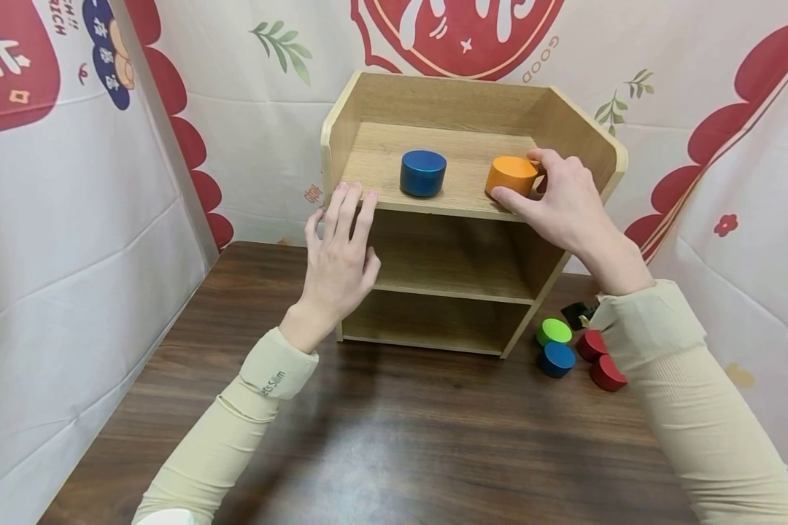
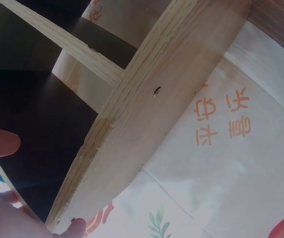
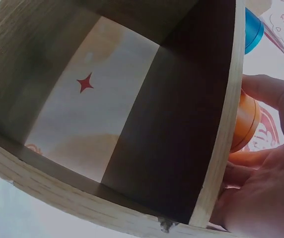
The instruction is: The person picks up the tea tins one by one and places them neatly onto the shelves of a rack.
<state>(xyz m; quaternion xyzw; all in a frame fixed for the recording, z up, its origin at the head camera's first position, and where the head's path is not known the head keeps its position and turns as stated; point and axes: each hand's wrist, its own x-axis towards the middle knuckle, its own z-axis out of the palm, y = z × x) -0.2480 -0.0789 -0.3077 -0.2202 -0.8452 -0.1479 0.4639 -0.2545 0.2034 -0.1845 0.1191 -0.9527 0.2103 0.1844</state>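
Note:
On the top board of a wooden shelf unit (image 1: 460, 138), an orange round tin (image 1: 512, 175) stands near the front edge, toward the right. My right hand (image 1: 568, 200) holds it between thumb and fingers from its right side. The right wrist view has the same orange tin (image 3: 246, 121) just past the board's edge, with my right hand (image 3: 266, 173) around it. A blue round tin (image 1: 423, 173) stands apart, left of the orange one. My left hand (image 1: 340, 251) rests its extended fingers at the top board's front left corner, by the side panel (image 2: 137, 119).
Right of the unit, on the dark wooden table (image 1: 394, 430), lie a green tin (image 1: 554, 331), another blue tin (image 1: 557, 359) and two red tins (image 1: 607, 373). A small black object (image 1: 574, 316) is behind them, partly covered by my right sleeve. Printed cloth (image 1: 236, 146) hangs around.

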